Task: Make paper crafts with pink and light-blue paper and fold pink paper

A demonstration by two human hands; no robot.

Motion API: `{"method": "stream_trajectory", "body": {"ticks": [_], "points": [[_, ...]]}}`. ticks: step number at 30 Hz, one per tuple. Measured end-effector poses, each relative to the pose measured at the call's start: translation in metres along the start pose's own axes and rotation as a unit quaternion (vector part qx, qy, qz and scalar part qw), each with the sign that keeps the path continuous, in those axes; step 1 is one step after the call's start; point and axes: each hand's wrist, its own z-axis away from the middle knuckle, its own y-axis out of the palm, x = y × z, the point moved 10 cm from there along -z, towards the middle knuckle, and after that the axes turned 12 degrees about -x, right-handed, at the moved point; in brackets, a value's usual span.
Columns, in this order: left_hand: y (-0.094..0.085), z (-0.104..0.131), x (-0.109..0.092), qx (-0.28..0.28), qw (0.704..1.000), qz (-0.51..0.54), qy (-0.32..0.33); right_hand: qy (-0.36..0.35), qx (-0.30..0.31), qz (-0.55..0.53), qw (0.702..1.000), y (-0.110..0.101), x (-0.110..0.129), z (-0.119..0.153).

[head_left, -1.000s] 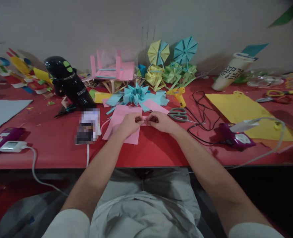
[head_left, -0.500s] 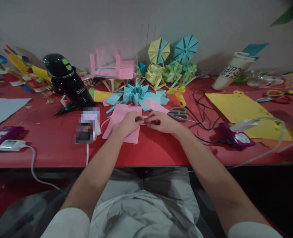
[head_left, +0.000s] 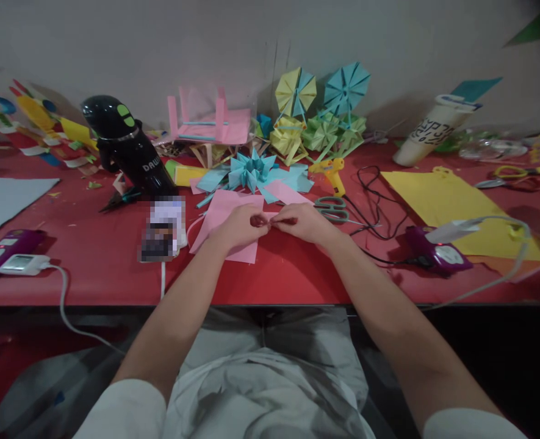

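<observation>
My left hand [head_left: 243, 225] and my right hand [head_left: 307, 223] meet fingertip to fingertip above the table, both closed in a pinch. Between them shows a sliver of a small pink paper strip [head_left: 268, 215]; the fingers cover most of it. Under my left hand and forearm lies a pink paper sheet [head_left: 219, 210]. Just beyond my hands are another pink paper piece [head_left: 288, 192] and a blue folded-paper flower [head_left: 252, 171]. Grey-green handled scissors [head_left: 332, 209] lie close to my right hand, with a yellow glue gun [head_left: 331, 174] behind them.
A black bottle [head_left: 135, 152] leans at the left, behind a phone [head_left: 163, 228] on a cable. Folded-paper models [head_left: 297, 94] line the wall. To the right are a black cord [head_left: 374, 201], a purple power strip [head_left: 437, 251], yellow paper sheets [head_left: 434, 195] and a tilted cup [head_left: 434, 131].
The fingertips have drawn closer together and the hands have turned slightly inward, so less of the pink strip shows. The view has shifted a little; the other things stay put.
</observation>
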Motion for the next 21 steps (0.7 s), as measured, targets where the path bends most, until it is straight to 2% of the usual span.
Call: {"method": "stream_trajectory", "body": {"ticks": [5, 8, 12, 17, 21], "points": [[-0.001, -0.002, 0.001, -0.024, 0.999, 0.012, 0.017, 0.018, -0.022, 0.004, 1.0, -0.002, -0.002, -0.001], [-0.012, -0.006, -0.004, -0.081, 0.995, -0.025, 0.047, 0.013, -0.048, 0.012, 0.999, -0.007, 0.001, -0.003], [-0.028, -0.007, -0.017, -0.15, 0.982, -0.065, 0.095, -0.012, -0.116, 0.012, 0.993, -0.022, 0.009, -0.006], [-0.029, -0.005, -0.026, -0.162, 0.977, -0.016, 0.137, -0.016, -0.147, -0.011, 0.989, -0.031, 0.015, -0.007], [-0.025, -0.006, -0.019, -0.153, 0.981, 0.059, 0.105, 0.001, -0.167, -0.036, 0.985, -0.035, 0.014, -0.006]]}}
